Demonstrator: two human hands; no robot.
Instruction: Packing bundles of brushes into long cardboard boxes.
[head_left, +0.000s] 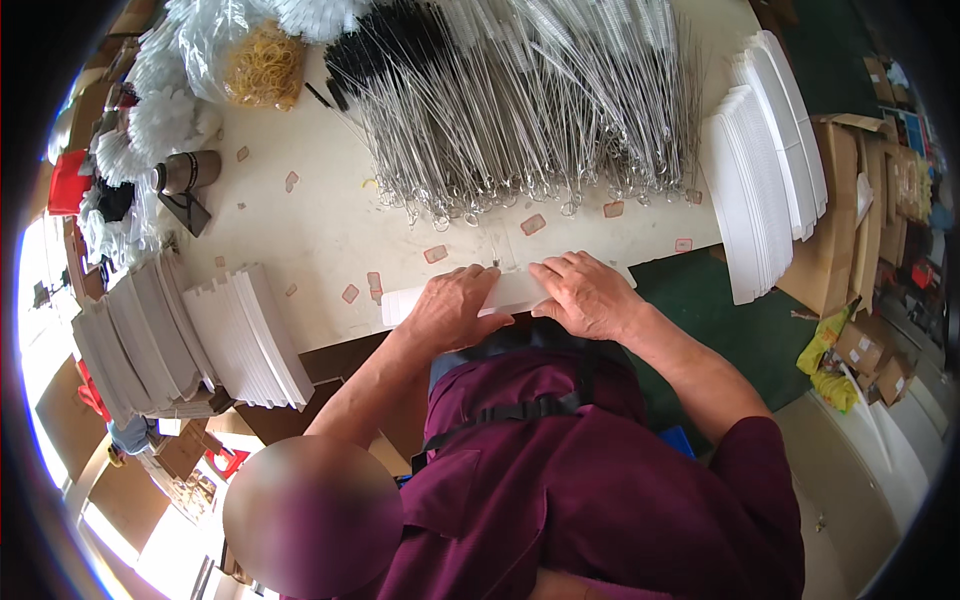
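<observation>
A long, narrow white card box (515, 291) lies along the near edge of the table, in front of my body. My left hand (453, 308) grips it left of its middle, fingers bent over the top and thumb pointing inward. To the right, my right hand (588, 297) holds it the same way, a short gap from the left. The palms and fingers cover part of the box, so I cannot tell whether it is fully folded. Beyond my hands lies a wide heap of wire-handled brushes (530, 130), with looped ends toward me and black or pale bristles at the far side.
Stacks of flat white card boxes stand at the left (245, 335) and right (745, 190) table ends. A bag of yellow rubber bands (262, 68) lies far left, near a brown-grey cylindrical object (190, 172). Brown cartons (835, 220) stand beyond the right end.
</observation>
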